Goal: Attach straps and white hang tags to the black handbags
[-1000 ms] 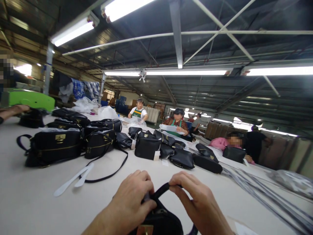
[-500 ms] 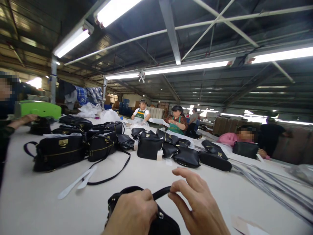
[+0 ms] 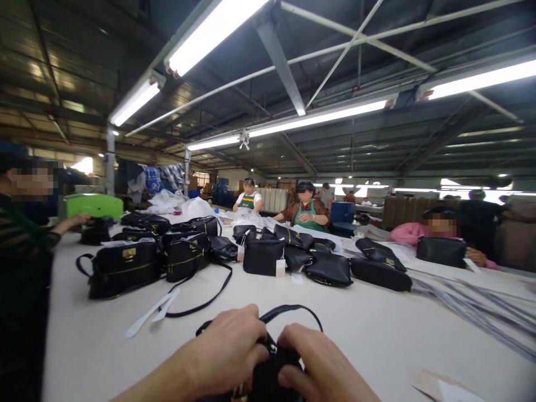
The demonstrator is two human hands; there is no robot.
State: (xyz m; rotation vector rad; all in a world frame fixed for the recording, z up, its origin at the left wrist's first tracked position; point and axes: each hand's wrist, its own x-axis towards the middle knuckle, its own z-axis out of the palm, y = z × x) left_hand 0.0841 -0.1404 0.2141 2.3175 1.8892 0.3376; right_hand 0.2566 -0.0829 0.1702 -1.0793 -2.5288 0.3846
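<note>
At the bottom centre, a black bag (image 3: pixel 272 379) is between my two hands, partly hidden by them. My left hand (image 3: pixel 228 349) is closed on the bag's upper part, near a small metal fitting. My right hand (image 3: pixel 316 360) grips the right side of the bag, its thumb on the front and its fingers bent over the top. A black strap (image 3: pixel 295 307) arches up behind my hands. What the left fingertips pinch is hard to make out.
Black bags (image 3: pixel 125 265) stand in a row across the white table (image 3: pixel 96 357). A loose strap and white strips (image 3: pixel 144 318) lie at left, grey strips (image 3: pixel 469 301) at right, a paper tag (image 3: pixel 444 385) near the front right. Several people are around the table.
My right hand has let go of the strap and moved down onto the bag. The strap now arches freely. The view has shifted slightly left.
</note>
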